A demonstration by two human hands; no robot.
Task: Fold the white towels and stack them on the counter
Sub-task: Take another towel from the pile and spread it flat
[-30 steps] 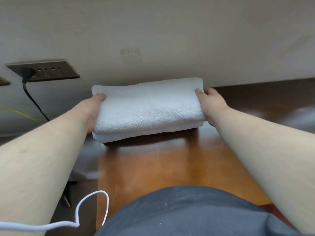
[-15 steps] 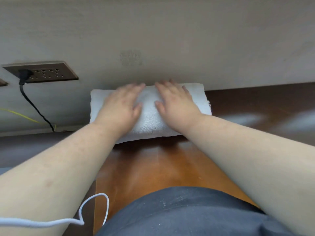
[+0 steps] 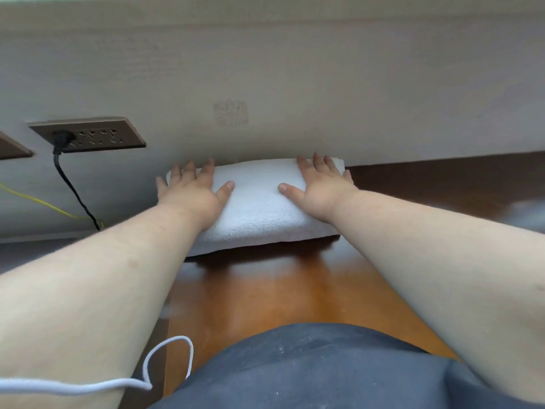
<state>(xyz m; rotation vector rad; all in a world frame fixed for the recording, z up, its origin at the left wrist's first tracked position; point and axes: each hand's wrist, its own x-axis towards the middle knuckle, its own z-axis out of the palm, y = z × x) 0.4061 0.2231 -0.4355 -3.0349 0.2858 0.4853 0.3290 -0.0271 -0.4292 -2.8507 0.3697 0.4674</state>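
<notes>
fingers straight and spread on both hands, palms down, nothing pinched — the left hand presses the left end of the towel, the right hand the right end, thumbs pointing inward across the bare middle. the towel lies folded in a thick pad at the back of the counter, its far edge against the wall and its left end at the counter's left edge. it looks soft and light, springy terry that sinks under the palms — likely to puff up or loosen at the folds once released. best taken by the two short ends, fingers under and thumbs on top, so the layers stay together. a socket sits on the wall to the left.
</notes>
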